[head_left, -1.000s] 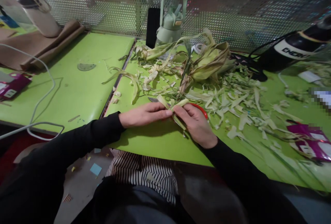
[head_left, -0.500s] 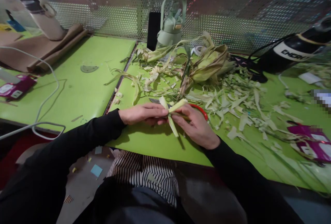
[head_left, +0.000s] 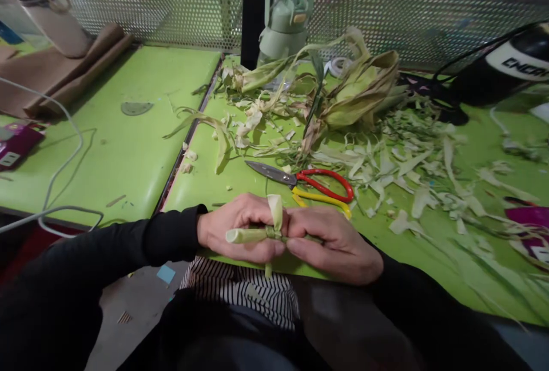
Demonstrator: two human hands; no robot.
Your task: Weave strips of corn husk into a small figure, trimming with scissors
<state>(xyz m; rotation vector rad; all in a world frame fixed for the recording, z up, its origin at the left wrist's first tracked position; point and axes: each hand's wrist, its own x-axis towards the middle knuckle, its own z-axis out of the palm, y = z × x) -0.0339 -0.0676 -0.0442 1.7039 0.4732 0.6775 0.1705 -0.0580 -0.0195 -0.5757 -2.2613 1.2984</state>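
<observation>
Close to the table's front edge, both hands are closed on a small pale-green piece of folded corn husk (head_left: 249,236). My left hand (head_left: 240,222) has its thumb below and its fingers curled behind the piece, whose rolled end points left. One short strip stands up from its knotted middle and another hangs down. My right hand (head_left: 334,242) pinches the right side, fingers wrapped, so that part is mostly hidden. Just beyond the hands lie scissors (head_left: 295,179) with one red and one yellow handle, blades toward the left, touched by neither hand.
Husk scraps (head_left: 386,165) cover the right half of the green table (head_left: 103,148). A large bundle of husk (head_left: 355,96) lies behind. A green bottle (head_left: 283,39) and a black phone-like slab (head_left: 252,31) stand by the mesh divider. A black bottle (head_left: 497,71) leans at right; a white cable (head_left: 55,171) runs left.
Both hands have drawn nearer to the table's front edge with the husk piece. Its rolled end now points left, and the scissors, partly covered before, lie in full view.
</observation>
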